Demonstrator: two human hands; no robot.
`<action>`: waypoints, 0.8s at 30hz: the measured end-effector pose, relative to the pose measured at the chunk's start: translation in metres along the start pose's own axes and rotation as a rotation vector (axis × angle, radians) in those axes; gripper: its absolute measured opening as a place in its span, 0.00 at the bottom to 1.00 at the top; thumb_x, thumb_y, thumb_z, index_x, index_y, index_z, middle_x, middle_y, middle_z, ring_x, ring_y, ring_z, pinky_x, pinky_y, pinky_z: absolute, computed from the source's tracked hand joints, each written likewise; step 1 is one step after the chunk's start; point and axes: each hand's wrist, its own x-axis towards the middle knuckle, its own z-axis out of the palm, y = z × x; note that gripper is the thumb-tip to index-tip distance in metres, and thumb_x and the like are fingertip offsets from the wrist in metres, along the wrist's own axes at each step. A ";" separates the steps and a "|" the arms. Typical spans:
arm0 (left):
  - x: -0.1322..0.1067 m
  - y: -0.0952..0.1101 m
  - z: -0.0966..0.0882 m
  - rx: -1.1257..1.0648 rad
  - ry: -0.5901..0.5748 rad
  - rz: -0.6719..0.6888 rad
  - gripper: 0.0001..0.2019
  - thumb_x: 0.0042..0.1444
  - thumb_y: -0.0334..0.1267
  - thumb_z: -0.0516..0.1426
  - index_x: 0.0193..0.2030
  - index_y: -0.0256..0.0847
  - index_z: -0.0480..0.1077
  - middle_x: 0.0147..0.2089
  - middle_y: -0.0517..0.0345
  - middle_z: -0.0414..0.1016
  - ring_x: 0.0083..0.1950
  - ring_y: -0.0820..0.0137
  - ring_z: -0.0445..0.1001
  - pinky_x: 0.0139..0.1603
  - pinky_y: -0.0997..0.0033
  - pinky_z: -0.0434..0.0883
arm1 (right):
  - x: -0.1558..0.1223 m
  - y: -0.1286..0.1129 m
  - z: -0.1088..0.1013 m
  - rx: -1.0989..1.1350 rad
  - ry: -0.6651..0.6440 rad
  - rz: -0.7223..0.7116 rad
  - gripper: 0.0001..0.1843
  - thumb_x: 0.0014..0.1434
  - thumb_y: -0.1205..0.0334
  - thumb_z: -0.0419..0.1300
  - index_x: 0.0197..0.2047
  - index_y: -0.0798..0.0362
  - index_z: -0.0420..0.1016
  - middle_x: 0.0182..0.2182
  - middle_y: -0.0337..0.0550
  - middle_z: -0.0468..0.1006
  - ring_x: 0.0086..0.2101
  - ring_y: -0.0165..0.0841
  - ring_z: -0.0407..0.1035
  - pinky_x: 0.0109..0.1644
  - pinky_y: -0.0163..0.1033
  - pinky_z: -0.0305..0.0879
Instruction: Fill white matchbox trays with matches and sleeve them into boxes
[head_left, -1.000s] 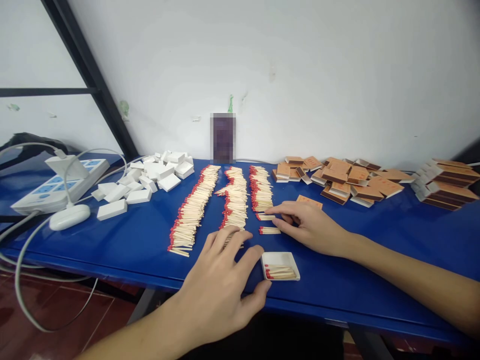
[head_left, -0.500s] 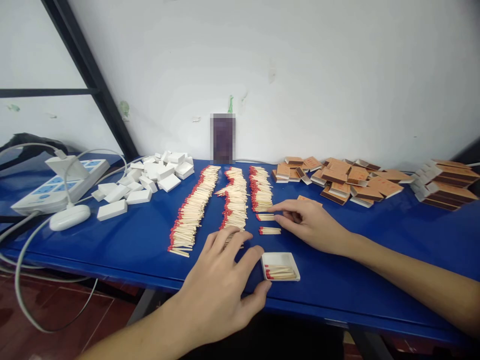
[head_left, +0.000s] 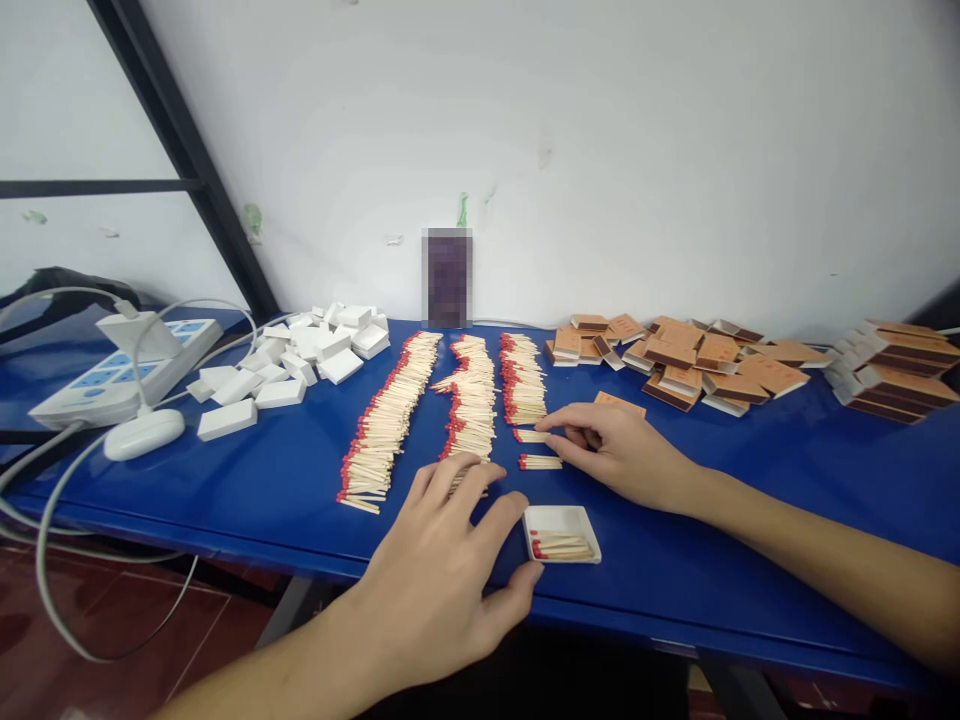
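Observation:
Three rows of red-tipped matches [head_left: 471, 400] lie on the blue table [head_left: 300, 470]. My left hand [head_left: 442, 580] rests flat and open, its thumb against a white tray [head_left: 562, 532] that holds a few matches, its fingertips on the near end of the middle row. My right hand [head_left: 615, 450] lies beyond the tray with its fingers together on a small bunch of matches [head_left: 531, 436] at the near end of the right row. A second small bunch [head_left: 538, 463] lies loose just in front of it.
A heap of white inner trays [head_left: 300, 355] sits at the back left, beside a power strip [head_left: 120, 370] with cables and a white adapter [head_left: 144, 435]. Orange matchbox sleeves [head_left: 690, 365] are piled at the back right, stacked ones [head_left: 896, 368] at the far right.
My right hand's fingers have shifted slightly over the small bunch of matches. My left hand has not moved.

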 end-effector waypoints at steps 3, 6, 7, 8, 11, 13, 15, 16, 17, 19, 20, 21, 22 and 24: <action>0.000 0.000 0.000 0.002 0.000 0.001 0.13 0.64 0.42 0.55 0.52 0.40 0.70 0.58 0.46 0.69 0.61 0.52 0.63 0.59 0.45 0.66 | 0.001 -0.001 0.001 -0.002 -0.003 0.006 0.15 0.66 0.54 0.55 0.46 0.53 0.80 0.20 0.34 0.67 0.22 0.29 0.60 0.27 0.37 0.55; -0.001 0.000 0.000 -0.002 -0.002 0.006 0.13 0.64 0.42 0.55 0.52 0.40 0.70 0.58 0.47 0.69 0.61 0.52 0.63 0.59 0.46 0.66 | 0.001 -0.001 0.000 -0.011 -0.018 0.011 0.15 0.66 0.55 0.55 0.45 0.53 0.79 0.21 0.34 0.66 0.22 0.29 0.60 0.28 0.37 0.55; -0.001 0.000 0.000 -0.003 -0.001 0.006 0.13 0.64 0.42 0.55 0.52 0.40 0.70 0.57 0.47 0.69 0.61 0.52 0.63 0.59 0.46 0.66 | 0.001 -0.002 0.000 -0.011 -0.023 0.012 0.14 0.66 0.55 0.56 0.44 0.53 0.79 0.21 0.34 0.66 0.22 0.29 0.60 0.28 0.37 0.55; -0.001 0.000 0.000 -0.004 -0.003 0.004 0.13 0.64 0.42 0.55 0.52 0.40 0.70 0.57 0.47 0.69 0.61 0.52 0.63 0.59 0.46 0.66 | 0.001 -0.002 0.000 -0.011 -0.027 0.013 0.14 0.65 0.55 0.56 0.44 0.53 0.79 0.21 0.34 0.66 0.22 0.29 0.60 0.28 0.37 0.55; -0.002 0.000 0.000 -0.001 0.001 0.003 0.13 0.64 0.42 0.55 0.52 0.41 0.70 0.57 0.47 0.69 0.61 0.52 0.63 0.59 0.46 0.66 | 0.000 -0.003 -0.001 -0.016 -0.029 0.003 0.13 0.65 0.56 0.56 0.43 0.53 0.79 0.21 0.35 0.68 0.22 0.29 0.61 0.28 0.37 0.56; -0.002 0.000 0.000 -0.002 0.005 0.007 0.13 0.64 0.42 0.55 0.52 0.40 0.70 0.57 0.47 0.69 0.61 0.52 0.63 0.59 0.46 0.66 | 0.000 -0.003 -0.001 -0.025 -0.023 -0.006 0.13 0.64 0.57 0.56 0.43 0.53 0.79 0.23 0.36 0.70 0.23 0.30 0.62 0.29 0.37 0.56; -0.001 0.000 0.000 -0.005 0.009 0.010 0.13 0.64 0.41 0.55 0.53 0.40 0.70 0.57 0.47 0.69 0.61 0.53 0.63 0.58 0.47 0.66 | 0.000 -0.004 -0.001 -0.029 -0.015 -0.009 0.13 0.64 0.57 0.56 0.43 0.53 0.79 0.23 0.37 0.71 0.23 0.30 0.62 0.29 0.37 0.57; -0.001 0.000 0.000 -0.005 0.008 0.010 0.13 0.64 0.41 0.56 0.53 0.40 0.70 0.57 0.47 0.70 0.60 0.53 0.63 0.58 0.47 0.66 | 0.000 -0.004 -0.001 -0.028 -0.016 -0.011 0.13 0.64 0.57 0.56 0.43 0.53 0.79 0.22 0.36 0.70 0.23 0.30 0.62 0.29 0.37 0.57; -0.001 0.000 0.000 -0.005 0.007 0.009 0.13 0.64 0.41 0.56 0.53 0.40 0.70 0.57 0.47 0.70 0.60 0.53 0.64 0.59 0.47 0.66 | 0.000 -0.004 -0.001 -0.026 -0.019 -0.012 0.13 0.64 0.57 0.55 0.43 0.53 0.79 0.22 0.37 0.71 0.23 0.30 0.62 0.29 0.37 0.57; -0.001 0.000 0.000 -0.005 0.002 0.009 0.13 0.64 0.42 0.56 0.53 0.41 0.70 0.57 0.47 0.70 0.60 0.53 0.64 0.59 0.47 0.66 | -0.001 -0.004 -0.001 -0.025 -0.021 -0.015 0.12 0.64 0.58 0.55 0.42 0.53 0.79 0.24 0.38 0.72 0.23 0.30 0.63 0.29 0.37 0.58; -0.001 0.000 0.000 -0.005 0.001 0.010 0.13 0.64 0.42 0.56 0.53 0.40 0.70 0.57 0.47 0.70 0.60 0.53 0.64 0.59 0.47 0.66 | -0.001 -0.004 -0.001 -0.026 -0.022 -0.016 0.12 0.64 0.58 0.55 0.42 0.53 0.79 0.25 0.38 0.73 0.24 0.30 0.63 0.30 0.37 0.58; -0.001 0.000 0.000 -0.005 0.002 0.011 0.13 0.64 0.42 0.56 0.53 0.40 0.70 0.57 0.47 0.70 0.60 0.53 0.64 0.59 0.47 0.66 | -0.001 -0.004 -0.001 -0.026 -0.022 -0.019 0.12 0.64 0.58 0.55 0.42 0.53 0.79 0.25 0.39 0.74 0.24 0.30 0.63 0.30 0.37 0.58; -0.001 0.000 0.000 -0.005 0.003 0.012 0.13 0.64 0.42 0.55 0.53 0.40 0.70 0.57 0.47 0.70 0.60 0.53 0.64 0.58 0.47 0.66 | -0.002 -0.004 -0.001 -0.023 -0.020 -0.022 0.12 0.64 0.58 0.55 0.42 0.53 0.79 0.25 0.39 0.74 0.24 0.30 0.63 0.30 0.37 0.59; -0.001 0.000 0.000 -0.005 0.004 0.011 0.13 0.64 0.42 0.55 0.52 0.40 0.70 0.56 0.47 0.70 0.60 0.53 0.64 0.58 0.47 0.67 | -0.003 -0.004 -0.001 -0.007 -0.028 -0.039 0.12 0.65 0.58 0.55 0.41 0.52 0.79 0.24 0.38 0.73 0.24 0.30 0.64 0.29 0.37 0.58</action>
